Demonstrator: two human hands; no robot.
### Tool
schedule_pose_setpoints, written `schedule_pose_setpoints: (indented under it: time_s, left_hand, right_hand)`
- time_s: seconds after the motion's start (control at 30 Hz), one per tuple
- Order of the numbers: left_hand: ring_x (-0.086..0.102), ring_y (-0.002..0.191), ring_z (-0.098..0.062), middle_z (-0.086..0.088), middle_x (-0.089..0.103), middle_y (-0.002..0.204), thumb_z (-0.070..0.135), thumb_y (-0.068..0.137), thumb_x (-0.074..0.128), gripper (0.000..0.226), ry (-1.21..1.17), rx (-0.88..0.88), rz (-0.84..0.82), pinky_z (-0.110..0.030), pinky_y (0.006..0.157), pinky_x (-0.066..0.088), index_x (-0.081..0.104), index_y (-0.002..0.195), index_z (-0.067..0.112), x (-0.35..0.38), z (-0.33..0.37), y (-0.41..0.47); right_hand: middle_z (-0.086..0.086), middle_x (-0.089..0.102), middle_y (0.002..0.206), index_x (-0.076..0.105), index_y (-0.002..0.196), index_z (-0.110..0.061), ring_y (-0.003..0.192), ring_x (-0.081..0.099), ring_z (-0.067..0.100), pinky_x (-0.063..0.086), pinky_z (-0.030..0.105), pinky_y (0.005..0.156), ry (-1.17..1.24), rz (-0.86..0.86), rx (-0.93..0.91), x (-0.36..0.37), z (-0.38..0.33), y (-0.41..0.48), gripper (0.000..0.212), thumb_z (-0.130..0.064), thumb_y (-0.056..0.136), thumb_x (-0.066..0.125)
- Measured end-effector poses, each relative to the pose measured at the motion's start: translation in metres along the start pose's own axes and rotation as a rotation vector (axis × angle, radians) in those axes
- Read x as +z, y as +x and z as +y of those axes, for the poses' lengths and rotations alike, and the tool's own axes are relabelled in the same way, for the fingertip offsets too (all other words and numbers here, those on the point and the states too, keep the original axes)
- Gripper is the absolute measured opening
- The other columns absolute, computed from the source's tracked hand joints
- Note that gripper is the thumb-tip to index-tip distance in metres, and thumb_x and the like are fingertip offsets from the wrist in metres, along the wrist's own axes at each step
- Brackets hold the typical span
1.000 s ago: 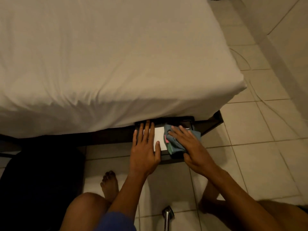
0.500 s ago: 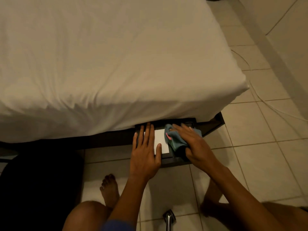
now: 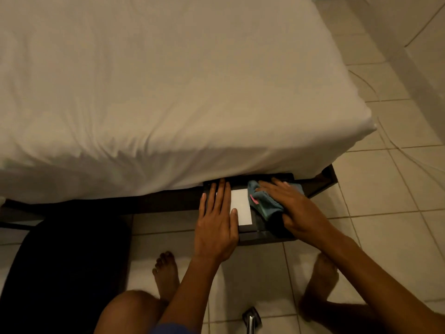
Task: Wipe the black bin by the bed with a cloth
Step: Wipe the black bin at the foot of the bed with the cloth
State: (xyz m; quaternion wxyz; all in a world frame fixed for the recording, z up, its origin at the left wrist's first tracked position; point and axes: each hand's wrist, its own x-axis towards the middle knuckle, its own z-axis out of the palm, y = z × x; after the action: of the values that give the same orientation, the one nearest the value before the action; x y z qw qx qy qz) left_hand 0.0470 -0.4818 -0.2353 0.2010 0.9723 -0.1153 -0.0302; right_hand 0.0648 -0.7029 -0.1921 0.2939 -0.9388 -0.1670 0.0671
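The black bin (image 3: 258, 233) stands on the floor at the foot of the bed, its far side tucked under the mattress edge. A white label (image 3: 242, 203) shows on its top. My left hand (image 3: 218, 219) lies flat with fingers spread on the bin's left part, thumb on the label. My right hand (image 3: 292, 208) presses a teal cloth (image 3: 263, 203) with a pink tag onto the bin's right part, fingers reaching to the far edge.
The bed (image 3: 168, 92) with a white sheet fills the upper view, on a dark frame (image 3: 144, 204). A dark round seat (image 3: 65, 268) sits at lower left. Both bare feet rest on the tiled floor (image 3: 385, 213). A thin cable (image 3: 390, 141) runs across the tiles at right. A metal piece (image 3: 251, 318) is at the bottom.
My right hand has slid the cloth toward the bin's right and far side, uncovering more of the white label. My left hand has stayed flat on the bin.
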Motion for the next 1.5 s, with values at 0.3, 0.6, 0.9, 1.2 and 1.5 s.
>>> schedule_pose_setpoints:
  time_s: [0.3, 0.6, 0.9, 1.2, 1.5]
  left_hand:
    - [-0.009, 0.156, -0.010, 0.003, -0.004, 0.169, 0.039, 0.103, 0.018, 0.064, -0.029, -0.006, 0.019, -0.037, 0.128, -0.002, 0.005, 0.161, 0.017, 0.000, 0.001, 0.002]
    - [-0.009, 0.156, -0.008, 0.004, -0.004, 0.169, 0.038, 0.102, 0.018, 0.063, -0.058, -0.037, 0.023, -0.035, 0.127, -0.004, 0.004, 0.161, 0.019, 0.002, 0.003, 0.002]
    - [-0.012, 0.155, -0.008, 0.004, -0.007, 0.169, 0.041, 0.102, 0.011, 0.063, -0.076, -0.024, 0.022, -0.036, 0.127, -0.004, 0.001, 0.161, 0.020, 0.002, 0.000, 0.002]
    - [-0.009, 0.156, -0.009, 0.005, -0.005, 0.169, 0.039, 0.102, 0.019, 0.063, -0.063, -0.025, 0.038, -0.037, 0.128, -0.002, 0.001, 0.161, 0.023, 0.004, 0.000, 0.003]
    - [-0.006, 0.157, -0.012, 0.002, -0.001, 0.170, 0.036, 0.102, 0.024, 0.064, -0.031, -0.015, 0.017, -0.039, 0.128, 0.001, 0.004, 0.161, 0.021, 0.000, 0.007, 0.003]
  right_hand:
    - [-0.010, 0.018, 0.150, 0.029, 0.146, -0.021, 0.140, -0.002, -0.001, -0.005, 0.020, 0.114, -0.052, 0.041, -0.005, 0.017, -0.020, 0.009, 0.071, -0.008, 0.077, 0.045]
    - [-0.003, 0.017, 0.157, 0.021, 0.147, -0.026, 0.145, 0.003, 0.010, 0.009, 0.042, 0.117, 0.036, -0.048, 0.026, 0.029, -0.030, -0.071, 0.062, -0.026, 0.086, 0.033]
    - [-0.002, 0.016, 0.157, 0.009, 0.145, -0.043, 0.145, 0.003, 0.010, 0.003, 0.039, 0.118, 0.086, 0.096, 0.133, 0.040, -0.041, -0.045, 0.069, -0.018, 0.087, 0.035]
    - [0.000, 0.028, 0.151, 0.032, 0.143, -0.021, 0.141, 0.022, 0.019, 0.016, 0.043, 0.116, 0.111, 0.227, 0.262, 0.044, -0.037, -0.040, 0.063, -0.026, 0.081, 0.037]
    - [0.011, 0.038, 0.142, 0.038, 0.140, -0.022, 0.129, 0.033, 0.029, 0.041, 0.048, 0.100, -0.102, 0.241, 0.287, 0.043, -0.044, -0.063, 0.074, -0.014, 0.073, 0.070]
